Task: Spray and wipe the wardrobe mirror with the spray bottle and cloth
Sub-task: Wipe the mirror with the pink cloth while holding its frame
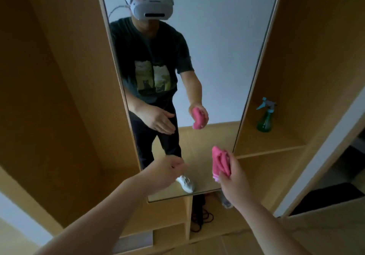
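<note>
While the wooden wardrobe (49,96) fills most of the view with its tan panels and open compartments, the tall mirror (217,47) stands in its middle, leaning away toward the top of the frame, its narrow pale frame meeting the wood on both sides. The glass reflects the person in a dark printed T-shirt and dark trousers with a white headset, along with a pale wall behind and one white shoe near the lower edge.

To the right of the mirror, a shelf (276,142) in an open compartment carries the spray bottle (265,116), which stands upright and alone, green-bodied with a pale blue trigger head whose nozzle points toward the mirror. It is well apart from both hands.

Both bare forearms reach in from the bottom of the frame toward the lower part of the glass. The right hand (233,177) holds the pink cloth (220,160), the fingers clenched around a bunched wad that sticks up above the fist, just in front of the mirror's lower right part; whether the cloth touches the glass cannot be told. The left hand (167,169) is near the lower middle of the mirror, blurred, holding nothing, and its reflection shows the fingers released and fairly straight.

Below the mirror, a coil of black cable (201,217) lies in a low compartment.
</note>
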### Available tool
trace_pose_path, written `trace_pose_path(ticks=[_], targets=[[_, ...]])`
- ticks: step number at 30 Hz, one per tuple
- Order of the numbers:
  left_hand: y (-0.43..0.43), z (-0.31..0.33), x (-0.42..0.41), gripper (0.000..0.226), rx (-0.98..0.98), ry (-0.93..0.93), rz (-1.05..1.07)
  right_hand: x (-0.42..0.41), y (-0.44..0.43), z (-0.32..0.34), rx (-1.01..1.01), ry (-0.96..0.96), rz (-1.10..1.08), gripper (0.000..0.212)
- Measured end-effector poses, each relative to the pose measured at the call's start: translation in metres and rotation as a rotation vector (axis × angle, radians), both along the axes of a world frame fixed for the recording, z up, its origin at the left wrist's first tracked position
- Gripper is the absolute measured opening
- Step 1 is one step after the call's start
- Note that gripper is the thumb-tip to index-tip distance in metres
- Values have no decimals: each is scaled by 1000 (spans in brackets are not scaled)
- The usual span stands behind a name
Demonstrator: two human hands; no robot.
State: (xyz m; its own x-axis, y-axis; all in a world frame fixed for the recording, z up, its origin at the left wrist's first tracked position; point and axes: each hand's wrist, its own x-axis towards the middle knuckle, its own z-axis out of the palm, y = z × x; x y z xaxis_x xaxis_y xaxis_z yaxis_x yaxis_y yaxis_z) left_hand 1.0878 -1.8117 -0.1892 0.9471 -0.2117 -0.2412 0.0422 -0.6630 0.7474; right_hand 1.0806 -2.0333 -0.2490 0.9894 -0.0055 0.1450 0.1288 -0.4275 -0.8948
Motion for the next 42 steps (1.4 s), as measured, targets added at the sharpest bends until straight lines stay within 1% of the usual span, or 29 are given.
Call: trace_pose_path(ticks=[1,3,5,7,8,10,11,13,17,20,21,22,24,25,27,29,31,33,36,38,39,41,42], targets=[[-10,15,-3,33,-85,-39,-12,-2,12,19,6,-38,27,68],[-21,45,-8,42,-190,-133,-5,-9,38,54,30,-134,104,71],[-23,72,-13,38,-242,-242,0,-17,61,87,53,-225,213,73],[-14,97,-18,35,-280,-329,26,-24,74,119,106,-270,334,71],[-7,108,-21,34,-305,-343,30,-27,79,135,141,-280,382,63],[9,128,-26,33,-433,-312,18,-30,85,162,210,-285,453,44],[17,137,-28,33,-505,-290,0,-31,88,173,228,-297,467,39],[32,155,-35,33,-560,-293,-17,-32,96,191,221,-336,474,37],[60,188,-49,27,-547,-361,23,-33,120,223,238,-383,533,32],[81,211,-58,12,-393,-503,63,-25,132,242,308,-441,445,43],[87,219,-60,9,-335,-567,95,-21,136,248,343,-445,414,39],[93,227,-61,7,-300,-626,125,-16,139,256,401,-433,390,32],[101,243,-65,8,-303,-705,141,-6,145,272,579,-331,363,11],[103,250,-67,8,-332,-717,115,-3,148,281,644,-276,364,8],[102,263,-70,14,-399,-702,41,3,154,296,708,-203,432,22],[97,273,-71,19,-443,-698,10,6,157,308,746,-133,549,29],[88,285,-68,16,-438,-753,30,10,157,322,717,-108,589,30],[78,298,-64,15,-430,-825,79,15,151,336,626,-160,566,26],[64,316,-56,12,-431,-954,167,24,135,356,524,-274,583,38],[56,328,-51,10,-402,-1023,235,31,125,368,486,-316,612,40],[52,334,-48,10,-391,-1057,270,36,120,374,452,-352,599,34],[48,350,-41,8,-377,-1140,346,47,112,389,377,-459,517,17],[48,360,-39,9,-366,-1191,395,52,107,396,344,-519,475,12]])
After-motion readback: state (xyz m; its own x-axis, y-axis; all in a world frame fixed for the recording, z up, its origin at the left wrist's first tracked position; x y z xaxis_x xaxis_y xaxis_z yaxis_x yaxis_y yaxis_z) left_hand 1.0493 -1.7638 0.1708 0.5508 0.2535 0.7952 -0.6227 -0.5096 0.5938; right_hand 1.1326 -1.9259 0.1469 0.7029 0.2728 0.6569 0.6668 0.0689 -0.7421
